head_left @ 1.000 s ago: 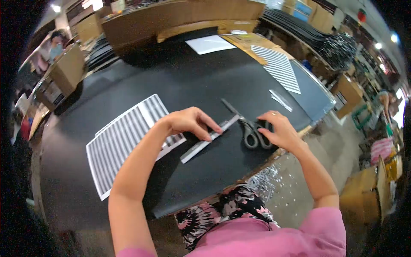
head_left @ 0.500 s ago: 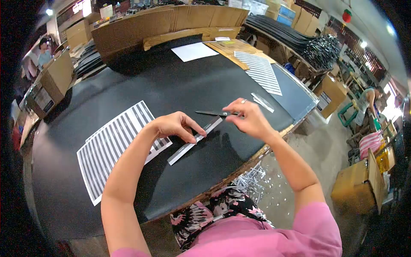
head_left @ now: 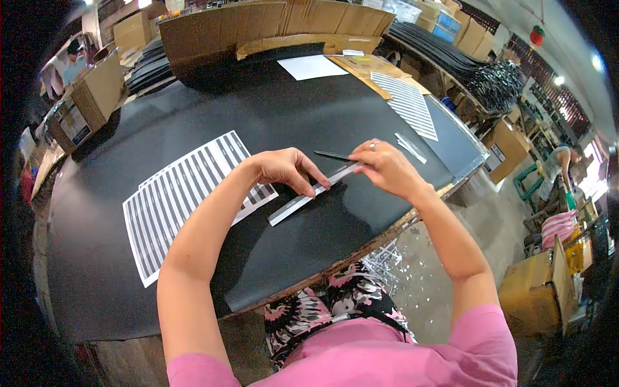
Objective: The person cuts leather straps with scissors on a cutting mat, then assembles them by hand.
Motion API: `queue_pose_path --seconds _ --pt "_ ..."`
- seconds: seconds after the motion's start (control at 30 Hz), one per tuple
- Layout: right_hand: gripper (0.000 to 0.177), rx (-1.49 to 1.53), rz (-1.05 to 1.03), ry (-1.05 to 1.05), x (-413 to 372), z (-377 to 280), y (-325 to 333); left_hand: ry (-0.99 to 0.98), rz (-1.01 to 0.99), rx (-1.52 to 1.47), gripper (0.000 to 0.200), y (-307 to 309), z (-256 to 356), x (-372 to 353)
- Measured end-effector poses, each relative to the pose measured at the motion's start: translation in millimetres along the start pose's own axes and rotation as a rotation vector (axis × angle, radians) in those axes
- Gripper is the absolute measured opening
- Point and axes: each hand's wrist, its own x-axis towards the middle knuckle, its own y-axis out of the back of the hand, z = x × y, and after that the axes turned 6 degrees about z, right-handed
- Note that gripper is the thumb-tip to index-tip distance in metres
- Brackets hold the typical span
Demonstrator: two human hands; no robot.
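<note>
A narrow grey-and-white paper strip (head_left: 290, 211) slants across the black tabletop between my hands. My left hand (head_left: 293, 169) grips its middle between thumb and fingers. At the strip's upper right end, the fingertips of my right hand (head_left: 390, 171) are pinched together on it. Just behind them lie scissors (head_left: 331, 155), with the blades pointing left and the handles hidden by my right hand. To the left, striped printed sheets (head_left: 184, 206) lie overlapped, partly covered by my left forearm.
A white sheet (head_left: 313, 67), another striped sheet (head_left: 409, 103) and cut strips (head_left: 411, 148) lie toward the back and right. Cardboard (head_left: 277, 29) stands along the far edge. Paper scraps (head_left: 387, 261) litter the floor. A person (head_left: 560, 171) bends over at the right.
My right hand has come down to the strip's upper end and now pinches it. My left hand keeps its hold, and the whole view has shifted slightly.
</note>
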Motion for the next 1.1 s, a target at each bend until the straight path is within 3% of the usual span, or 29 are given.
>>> queue_pose_path --seconds 0.07,0.13,0.2,0.33,0.5,0.6,0.67,0.83,0.9,1.0,1.1 --pt "0.022 -0.171 0.141 0.020 -4.9 1.5 11.8 -0.012 0.002 -0.009 0.042 1.9 -0.3 0.1" --pt "0.022 -0.158 0.173 -0.063 -15.0 -2.8 29.5 -0.017 0.011 0.020 0.041 0.8 -0.5 -0.2" --pt "0.022 -0.086 -0.157 -0.357 -23.5 -9.7 46.8 0.001 0.015 0.010 0.041 0.8 0.0 -1.6" --pt "0.030 -0.026 -0.185 -0.263 -37.9 -22.9 42.5 -0.001 0.030 0.024 0.040 0.2 -1.2 -2.8" --pt "0.030 0.082 0.113 -0.154 -8.7 -10.6 -2.7 -0.002 0.023 0.040 0.040 -0.7 -1.7 -0.4" --pt "0.023 0.147 0.031 -0.123 15.9 -0.8 -25.9 -0.036 0.031 0.130 0.040 -0.6 0.7 -0.7" --pt "0.019 0.116 -0.224 -0.115 23.9 1.6 -24.4 -0.010 0.054 0.137 0.039 -5.2 7.0 -3.4" --pt "0.013 0.257 -0.252 -0.247 15.3 8.2 -12.5 -0.024 0.069 0.223 0.035 -9.7 12.3 -1.8" --pt "0.018 0.227 -0.126 -0.345 3.8 21.9 3.1 -0.140 0.084 0.119 0.030 -10.5 10.1 -1.2" --pt "0.021 0.143 0.152 -0.604 -18.8 58.0 33.1 -0.161 0.070 0.099 0.021 -6.6 1.4 1.5" --pt "0.021 0.015 0.265 -0.845 -44.6 95.9 51.3 -0.159 0.095 0.114 0.016 -3.1 -4.9 5.9"
